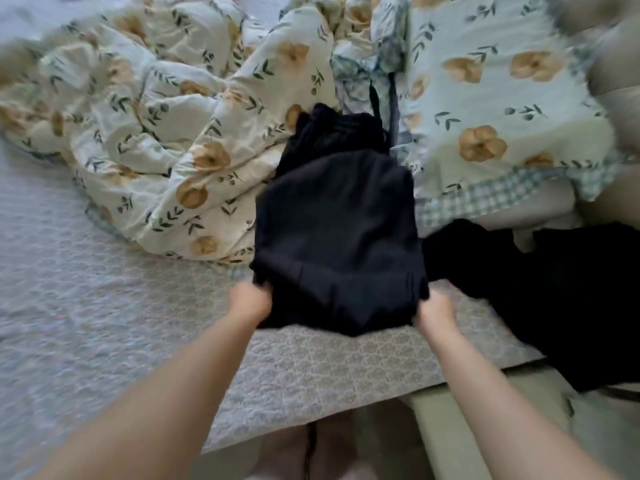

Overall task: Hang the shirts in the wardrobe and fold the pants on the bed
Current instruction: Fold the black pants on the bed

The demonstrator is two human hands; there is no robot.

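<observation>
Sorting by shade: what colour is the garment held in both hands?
The garment is black; head view.

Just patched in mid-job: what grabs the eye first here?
Dead centre, the left hand and right hand grip the near corners of folded black pants on the bed. Behind them a rumpled floral duvet fills the upper left; another dark garment lies at the right.

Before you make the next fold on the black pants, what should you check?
1. Left hand grips a near corner of the black pants: ok.
2. Right hand grips the other near corner: ok.
3. Room on the bed beyond the pants: not ok, the floral duvet crowds their far end.
4. Other black garment clear of the pants: cannot tell, dark edges blur.
5. Layers lined up: cannot tell.
</observation>
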